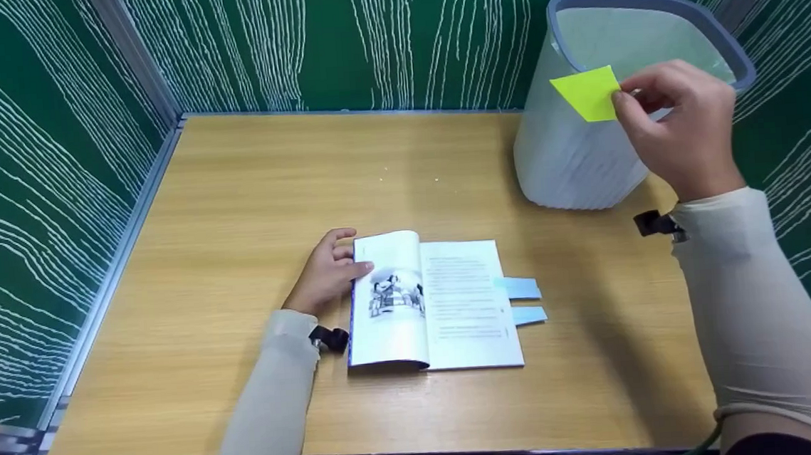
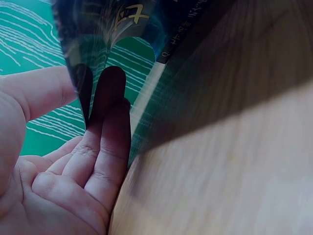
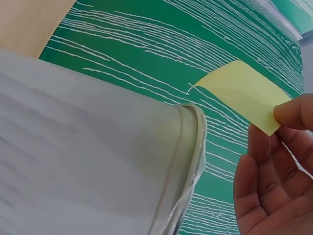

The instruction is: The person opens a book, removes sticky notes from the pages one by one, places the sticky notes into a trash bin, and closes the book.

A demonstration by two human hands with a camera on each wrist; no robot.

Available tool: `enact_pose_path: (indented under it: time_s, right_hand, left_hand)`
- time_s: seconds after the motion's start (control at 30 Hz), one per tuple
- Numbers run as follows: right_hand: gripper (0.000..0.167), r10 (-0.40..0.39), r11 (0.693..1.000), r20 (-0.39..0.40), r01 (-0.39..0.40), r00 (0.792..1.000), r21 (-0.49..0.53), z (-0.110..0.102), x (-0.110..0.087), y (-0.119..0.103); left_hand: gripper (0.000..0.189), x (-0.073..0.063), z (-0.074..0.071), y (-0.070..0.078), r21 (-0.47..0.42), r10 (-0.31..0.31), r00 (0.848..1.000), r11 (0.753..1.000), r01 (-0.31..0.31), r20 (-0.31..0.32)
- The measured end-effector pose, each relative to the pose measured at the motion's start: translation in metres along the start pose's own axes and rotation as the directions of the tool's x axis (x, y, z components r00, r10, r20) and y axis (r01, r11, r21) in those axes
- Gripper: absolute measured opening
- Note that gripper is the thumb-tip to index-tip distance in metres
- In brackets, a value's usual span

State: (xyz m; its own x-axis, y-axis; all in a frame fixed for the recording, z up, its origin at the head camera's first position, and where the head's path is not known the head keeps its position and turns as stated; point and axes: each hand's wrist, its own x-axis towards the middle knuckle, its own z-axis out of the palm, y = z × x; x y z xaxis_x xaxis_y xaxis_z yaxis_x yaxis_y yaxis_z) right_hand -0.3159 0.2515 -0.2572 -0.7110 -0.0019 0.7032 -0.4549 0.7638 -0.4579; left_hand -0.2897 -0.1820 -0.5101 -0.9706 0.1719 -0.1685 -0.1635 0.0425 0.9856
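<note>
My right hand [image 1: 691,122], raised at the right of the head view, pinches a bright yellow sticky note [image 1: 589,95] by one corner between thumb and fingers. The note [image 3: 244,93] hangs in the air by the bin's rim in the right wrist view. An open book [image 1: 467,344] lies on the table, with a drawing on its left page and text on the right. My left hand [image 1: 323,272] grips the book's left edge, thumb on the page. Its other fingers [image 2: 112,147] are behind the dark cover [image 2: 122,24] in the left wrist view.
A whitish bin [image 1: 571,151] with a grey-blue rim and a liner stands at the table's back right. Two light blue tabs [image 1: 524,288] stick out from the book's right side. Green walls [image 1: 329,47] with white lines surround the wooden table [image 1: 266,180].
</note>
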Motion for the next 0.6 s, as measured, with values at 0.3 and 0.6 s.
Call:
enact_pose_path:
  time_s: [0.3,0.6]
  right_hand:
    - [0.027,-0.017,1.0,0.0,0.017,1.0,-0.024,-0.003,0.006,-0.001]
    - [0.03,-0.003,0.998,0.005,0.004,1.0,-0.064,-0.008,0.016,-0.005]
  left_hand:
    - [0.077,-0.001,-0.001,-0.002,0.004,-0.023,1.0,1.0,0.023,-0.004]
    - [0.076,-0.001,0.0,0.002,0.003,-0.027,1.0,1.0,0.027,-0.015]
